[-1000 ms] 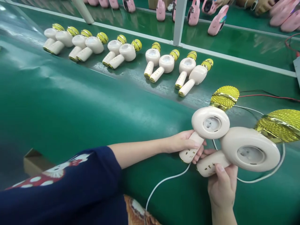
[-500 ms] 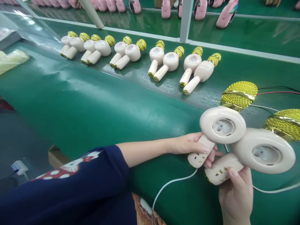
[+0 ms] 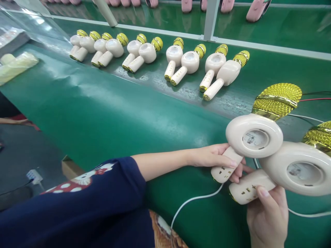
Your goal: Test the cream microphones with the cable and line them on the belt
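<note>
My left hand (image 3: 216, 160) is wrapped round the handle of a cream microphone with a round speaker ring and gold mesh head (image 3: 254, 136). My right hand (image 3: 269, 215) grips the handle of a second, identical microphone (image 3: 297, 170), held lower and to the right, its gold head cut off by the frame edge. The two handles lie close side by side above the green belt (image 3: 103, 113). A white cable (image 3: 191, 201) runs under the hands.
Several more cream-and-gold microphones (image 3: 181, 63) lie in pairs in a row along the belt's far side. Pink items (image 3: 254, 10) stand beyond a white rail (image 3: 271, 50). Red and black wires (image 3: 314, 98) lie at right. A cardboard box (image 3: 71, 168) sits below the belt's near edge.
Both hands still hold their microphones in the same grip; they sit slightly further right and lower in view as the head turned left, showing more of the left area.
</note>
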Tool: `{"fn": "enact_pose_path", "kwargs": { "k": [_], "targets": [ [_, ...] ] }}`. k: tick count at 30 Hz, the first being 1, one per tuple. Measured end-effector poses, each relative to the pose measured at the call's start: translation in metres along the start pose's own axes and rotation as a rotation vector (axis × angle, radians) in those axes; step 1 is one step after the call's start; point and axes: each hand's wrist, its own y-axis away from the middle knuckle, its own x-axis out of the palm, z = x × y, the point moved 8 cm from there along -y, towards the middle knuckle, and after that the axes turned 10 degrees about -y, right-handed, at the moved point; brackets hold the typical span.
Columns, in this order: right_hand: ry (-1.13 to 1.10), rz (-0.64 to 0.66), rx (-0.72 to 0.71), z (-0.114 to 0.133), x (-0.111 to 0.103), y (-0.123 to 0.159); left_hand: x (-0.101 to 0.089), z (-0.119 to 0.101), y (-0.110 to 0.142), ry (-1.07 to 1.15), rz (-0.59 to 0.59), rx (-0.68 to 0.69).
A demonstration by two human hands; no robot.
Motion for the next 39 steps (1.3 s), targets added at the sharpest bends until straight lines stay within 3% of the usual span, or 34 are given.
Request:
{"fn": "enact_pose_path", "kwargs": {
  "k": [6,14,17,23,26,39],
  "targets": [
    [0.017,0.012,0.021,0.0,0.0,-0.001,0.001,0.001,0.0,0.034,-0.01,-0.008],
    [-0.143,0.18,0.164,-0.007,-0.001,-0.003,0.012,0.003,-0.004,0.149,0.002,0.011],
    [-0.116,0.133,0.167,-0.005,-0.004,-0.005,0.009,0.006,-0.006,0.185,-0.051,-0.021],
    [-0.069,-0.113,0.252,-0.007,-0.021,-0.005,-0.004,0.013,-0.009,0.197,-0.104,-0.096],
    [-0.064,-0.172,0.262,-0.008,-0.026,-0.003,-0.008,0.017,-0.011,0.204,-0.11,-0.123],
    [0.026,-0.093,0.193,-0.007,-0.02,-0.004,-0.005,0.016,-0.008,0.095,-0.131,-0.048]
  ]
}}
